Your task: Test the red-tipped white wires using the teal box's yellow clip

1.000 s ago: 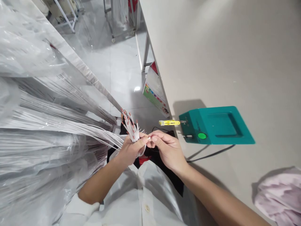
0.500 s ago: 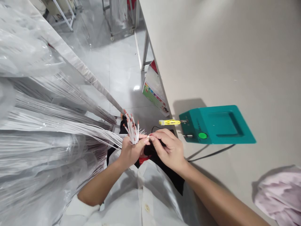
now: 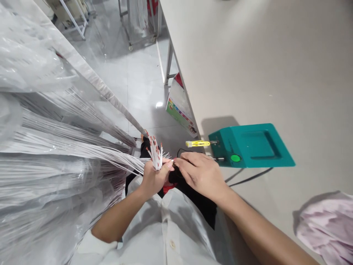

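Note:
A bunch of white wires (image 3: 156, 156) with reddish-brown ends stands up out of my left hand (image 3: 156, 175), whose fingers are wrapped round it. The thumb of that hand points right, towards my other hand. My right hand (image 3: 201, 173) is closed, its fingertips bent together close to the left thumb. A tiny pale tip shows between the two hands; whatever the right fingers pinch is too small to make out. Just beyond the right hand, at the table edge, is a teal box (image 3: 256, 145) with a green button (image 3: 235, 158) and a yellow clip (image 3: 197, 143).
Long white wire bundles (image 3: 68, 143) in clear plastic hang over a rail (image 3: 110, 95) at my left. The pale table (image 3: 248, 73) fills the right side, with a pink cloth (image 3: 328, 228) at its near right. Below the table edge stands a printed carton (image 3: 180, 110).
My right hand has turned over more, showing its back, and its knuckles have shifted right towards the teal box. My left hand still holds the wires in nearly the same place.

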The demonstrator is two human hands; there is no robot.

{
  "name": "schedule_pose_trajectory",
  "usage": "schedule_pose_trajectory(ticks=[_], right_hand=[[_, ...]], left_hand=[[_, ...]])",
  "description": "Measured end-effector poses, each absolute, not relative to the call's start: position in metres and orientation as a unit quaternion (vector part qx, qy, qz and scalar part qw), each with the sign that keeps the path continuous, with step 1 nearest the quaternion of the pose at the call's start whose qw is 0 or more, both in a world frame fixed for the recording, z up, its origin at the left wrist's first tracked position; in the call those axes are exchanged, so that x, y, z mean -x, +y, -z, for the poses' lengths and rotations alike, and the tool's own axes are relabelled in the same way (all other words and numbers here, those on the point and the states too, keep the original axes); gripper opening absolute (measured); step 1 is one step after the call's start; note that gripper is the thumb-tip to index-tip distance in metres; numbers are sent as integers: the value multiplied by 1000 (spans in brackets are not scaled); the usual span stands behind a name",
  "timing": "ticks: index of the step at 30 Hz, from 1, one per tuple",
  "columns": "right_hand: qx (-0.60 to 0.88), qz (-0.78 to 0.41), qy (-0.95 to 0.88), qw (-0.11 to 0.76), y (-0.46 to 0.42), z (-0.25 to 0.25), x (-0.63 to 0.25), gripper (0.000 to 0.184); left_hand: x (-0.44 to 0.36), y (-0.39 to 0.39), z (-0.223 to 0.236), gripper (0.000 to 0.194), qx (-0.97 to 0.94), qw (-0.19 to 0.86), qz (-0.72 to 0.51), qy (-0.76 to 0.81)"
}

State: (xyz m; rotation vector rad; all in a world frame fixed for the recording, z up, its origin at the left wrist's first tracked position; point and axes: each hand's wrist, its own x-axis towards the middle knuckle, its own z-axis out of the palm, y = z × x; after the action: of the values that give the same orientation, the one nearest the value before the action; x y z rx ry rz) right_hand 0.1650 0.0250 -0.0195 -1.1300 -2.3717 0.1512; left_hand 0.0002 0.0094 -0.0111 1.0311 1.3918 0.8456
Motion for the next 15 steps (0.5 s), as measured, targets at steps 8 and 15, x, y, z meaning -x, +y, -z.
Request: schedule_pose_trajectory(ticks=[8,15], right_hand=[[444,-270,-764,381,22,20,-156,18],[442,-143,-817,342,23,16,-153,16]], left_hand=[[2,13,6,20,-443,595,-357,568],[0,8,13,11,-473,555,-335,597]])
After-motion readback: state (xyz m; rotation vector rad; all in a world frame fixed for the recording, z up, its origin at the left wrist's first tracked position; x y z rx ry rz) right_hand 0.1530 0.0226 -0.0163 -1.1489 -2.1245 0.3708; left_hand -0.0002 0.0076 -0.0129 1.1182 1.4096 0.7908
